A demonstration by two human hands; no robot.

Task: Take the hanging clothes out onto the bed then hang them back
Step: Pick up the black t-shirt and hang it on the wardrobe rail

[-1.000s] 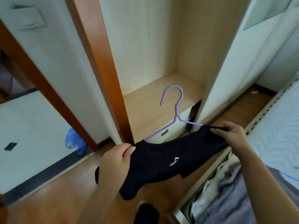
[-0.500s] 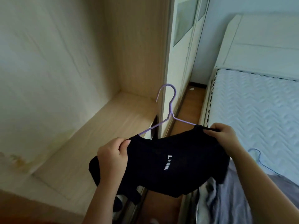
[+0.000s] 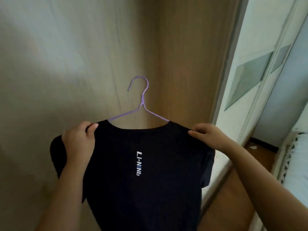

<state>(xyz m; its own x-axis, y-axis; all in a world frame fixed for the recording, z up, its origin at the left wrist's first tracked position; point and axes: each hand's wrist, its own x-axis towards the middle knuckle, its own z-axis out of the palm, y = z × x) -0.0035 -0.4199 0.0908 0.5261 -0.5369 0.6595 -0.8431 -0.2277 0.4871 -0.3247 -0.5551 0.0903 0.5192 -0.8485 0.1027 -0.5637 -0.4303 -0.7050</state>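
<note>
A black T-shirt point(image 3: 150, 189) with a white vertical logo hangs on a purple wire hanger point(image 3: 141, 104), held upright in front of the wardrobe's wooden back wall. My left hand point(image 3: 78, 140) grips the shirt's left shoulder over the hanger arm. My right hand point(image 3: 208, 135) pinches the right shoulder the same way. The hanger's hook points up and touches nothing. No rail shows in the frame.
The open wardrobe's pale wood panels point(image 3: 83, 64) fill the left and middle. A white sliding door point(image 3: 253, 72) with glass panes stands at the right. A strip of wooden floor point(image 3: 260, 157) and the bed's edge point(image 3: 298, 147) lie at the far right.
The shirt and hanger rose from a low, tilted position to upright in front of the wardrobe's back wall. My view swung up from the wardrobe shelf and bed. Both hands kept their hold.
</note>
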